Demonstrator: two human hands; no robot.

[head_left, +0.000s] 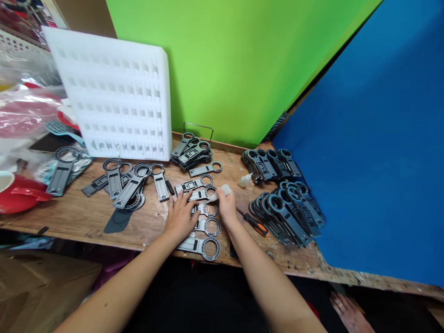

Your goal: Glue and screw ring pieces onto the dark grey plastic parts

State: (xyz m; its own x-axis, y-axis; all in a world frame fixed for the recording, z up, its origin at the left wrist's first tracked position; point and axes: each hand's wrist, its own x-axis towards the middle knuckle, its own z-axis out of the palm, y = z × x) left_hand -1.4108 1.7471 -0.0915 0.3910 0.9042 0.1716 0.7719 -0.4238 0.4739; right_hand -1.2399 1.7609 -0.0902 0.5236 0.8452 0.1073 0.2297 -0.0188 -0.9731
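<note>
Flat grey-black plastic parts with a ring at one end (210, 249) lie in a column on the wooden table, rings to the right. My left hand (182, 217) is open, its fingers spread over the handle ends of the middle parts. In my right hand (227, 206), fingers closed, is a small translucent white squeeze bottle (226, 189). Its nozzle points left and down at a ring in the upper part of the column; whether it touches is too small to tell. An orange-and-black screwdriver (255, 225) lies right of my right hand.
Piles of similar parts (286, 212) stand at right, with more at left and back. A white foam block (121, 97) leans by a green panel (225, 69). A second small bottle (244, 180), a red mug (24, 194) and a blue panel (374, 138) flank the work area.
</note>
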